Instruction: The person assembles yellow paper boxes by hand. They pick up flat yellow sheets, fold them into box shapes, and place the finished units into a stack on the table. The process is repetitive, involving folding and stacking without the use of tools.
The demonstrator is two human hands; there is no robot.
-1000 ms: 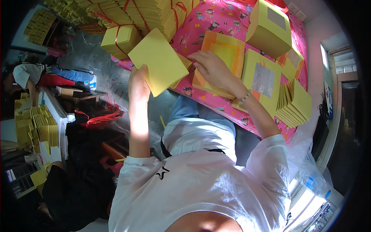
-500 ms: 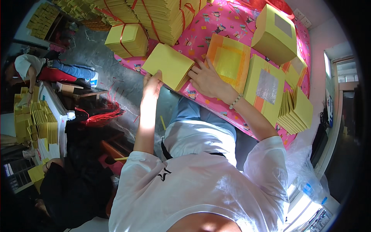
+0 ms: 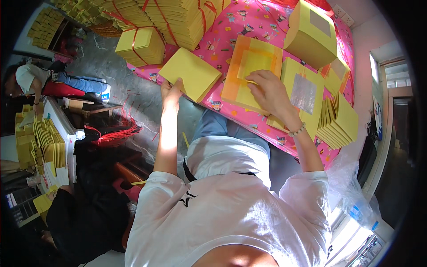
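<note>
My left hand (image 3: pixel 171 92) grips the near left corner of a stack of yellow paper (image 3: pixel 190 73), thumb on top, at the front edge of the table. My right hand (image 3: pixel 270 94) is off that stack, its fingers loosely bent with nothing visible in them. It hovers over, or lightly touches, a yellow block with orange tape edging (image 3: pixel 235 84); I cannot tell which. Right of it lies another yellow stack with a silvery patch (image 3: pixel 304 94). Beyond that stands a fanned group of folded yellow pieces (image 3: pixel 340 122).
The pink patterned tablecloth (image 3: pixel 218 43) covers the table. Tall yellow bundles tied with red strips (image 3: pixel 173 22) stand at the back left, a smaller tied bundle (image 3: pixel 141 44) before them. A thick yellow block (image 3: pixel 311 38) sits back right. Co-workers (image 3: pixel 33 78) are at the left.
My right hand has left the yellow paper stack and moved right, over the orange-taped block. My left hand keeps its hold on the stack. The whole view has shifted slightly.
</note>
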